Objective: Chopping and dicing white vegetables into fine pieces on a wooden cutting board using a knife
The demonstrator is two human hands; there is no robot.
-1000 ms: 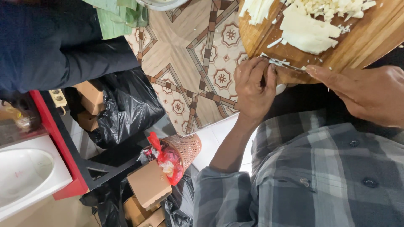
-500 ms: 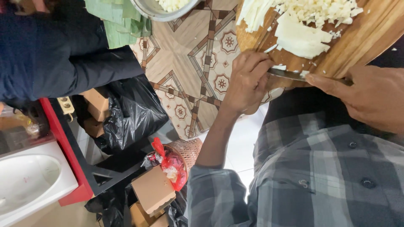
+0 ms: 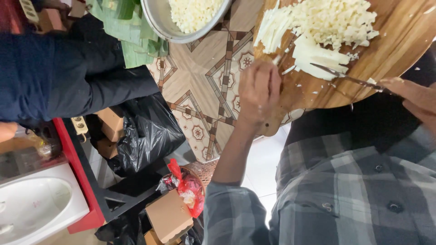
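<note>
Right hand [image 3: 411, 93] grips a knife [image 3: 343, 76] over the board [image 3: 399, 41]; metal bowl [image 3: 159, 25] holds white cubes [image 3: 193, 13].

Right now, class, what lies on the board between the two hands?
In the head view, between the left hand and right hand lie a knife, white slabs and scattered white bits on the wooden board.

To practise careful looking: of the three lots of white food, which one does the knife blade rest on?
The uncut white slab on the wooden board, under the knife; the diced heap and bowlful are already cut.
</note>
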